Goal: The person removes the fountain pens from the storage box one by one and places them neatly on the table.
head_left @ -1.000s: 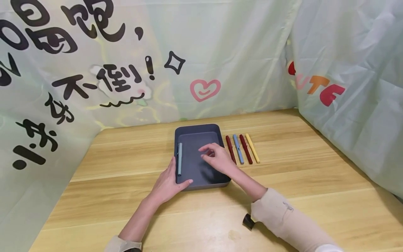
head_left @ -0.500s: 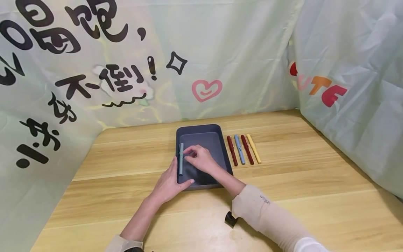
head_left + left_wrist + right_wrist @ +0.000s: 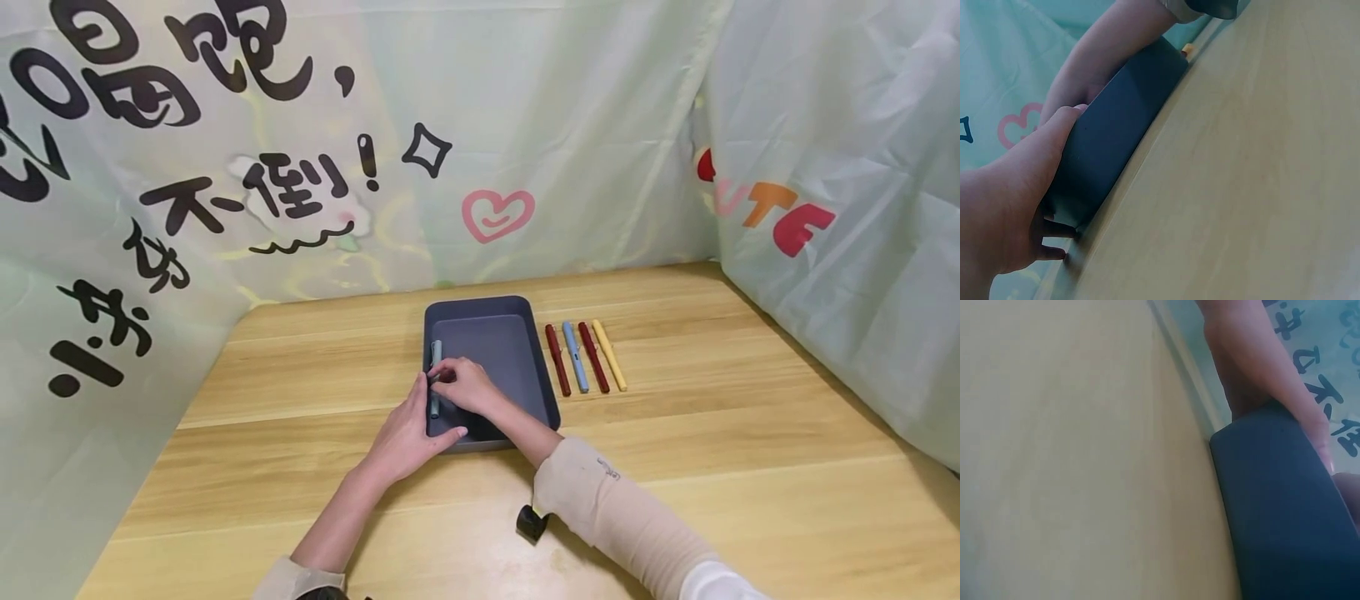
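Note:
A dark grey rectangular tray (image 3: 498,350) sits on the table, with a grey-blue clip pen (image 3: 437,353) lying lengthwise along its left wall. My left hand (image 3: 401,442) holds the tray's near left corner. In the left wrist view, that thumb lies over the rim and the fingers reach round the corner of the tray wall (image 3: 1122,119). Inside the tray, my right hand (image 3: 467,387) has its thumb and forefinger at the middle of the pen, pinching it and covering part of it. The right wrist view shows mostly the tray's outer wall (image 3: 1279,487).
Right of the tray, a dark red pen (image 3: 557,358), a blue pen (image 3: 576,357), another dark red pen (image 3: 593,357) and a yellow pen (image 3: 609,354) lie side by side. A small black device (image 3: 532,523) hangs at the right sleeve. Printed curtains (image 3: 600,167) border the wooden table.
My right hand has moved left across the tray, from above its middle to the pen at the left wall. My left hand stays at the corner. The view has shifted slightly.

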`<state>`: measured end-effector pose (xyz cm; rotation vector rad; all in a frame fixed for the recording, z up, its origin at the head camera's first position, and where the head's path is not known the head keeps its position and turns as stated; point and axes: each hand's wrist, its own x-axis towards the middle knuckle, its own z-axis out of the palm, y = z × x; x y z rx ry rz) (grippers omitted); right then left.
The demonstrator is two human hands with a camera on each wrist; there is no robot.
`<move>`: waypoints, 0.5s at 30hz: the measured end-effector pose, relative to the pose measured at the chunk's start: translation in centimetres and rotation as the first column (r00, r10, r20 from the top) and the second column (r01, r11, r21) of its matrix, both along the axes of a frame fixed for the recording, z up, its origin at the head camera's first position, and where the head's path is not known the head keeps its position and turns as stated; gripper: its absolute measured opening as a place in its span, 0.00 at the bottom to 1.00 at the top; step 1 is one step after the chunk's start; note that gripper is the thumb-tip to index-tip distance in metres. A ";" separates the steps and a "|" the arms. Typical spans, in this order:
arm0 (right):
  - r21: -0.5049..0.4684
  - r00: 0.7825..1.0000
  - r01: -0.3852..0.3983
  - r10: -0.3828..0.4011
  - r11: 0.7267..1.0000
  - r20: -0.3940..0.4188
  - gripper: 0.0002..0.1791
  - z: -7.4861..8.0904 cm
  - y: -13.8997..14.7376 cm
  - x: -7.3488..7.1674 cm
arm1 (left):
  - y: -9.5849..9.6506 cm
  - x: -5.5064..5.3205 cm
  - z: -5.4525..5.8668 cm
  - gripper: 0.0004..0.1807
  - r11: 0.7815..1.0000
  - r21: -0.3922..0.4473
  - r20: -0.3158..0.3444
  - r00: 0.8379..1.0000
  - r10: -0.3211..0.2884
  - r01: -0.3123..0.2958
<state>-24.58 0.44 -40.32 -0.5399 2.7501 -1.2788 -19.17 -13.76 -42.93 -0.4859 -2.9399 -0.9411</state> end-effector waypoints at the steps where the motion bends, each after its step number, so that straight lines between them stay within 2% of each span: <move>1: 0.004 1.000 -0.002 0.002 1.000 0.007 0.10 -0.1 0.1 0.0 | 0.0 0.0 0.0 0.59 1.000 0.002 0.001 1.000 -0.001 0.001; 9: 0.059 0.999 -0.049 0.048 0.997 0.015 0.14 -0.2 0.1 0.2 | -0.1 0.0 0.0 0.58 1.000 0.010 0.011 1.000 0.000 0.000; 15: 0.086 1.000 -0.011 0.013 0.996 -0.018 0.12 -0.7 0.2 0.2 | 0.0 -0.1 -0.2 0.58 1.000 0.019 0.016 1.000 0.003 -0.003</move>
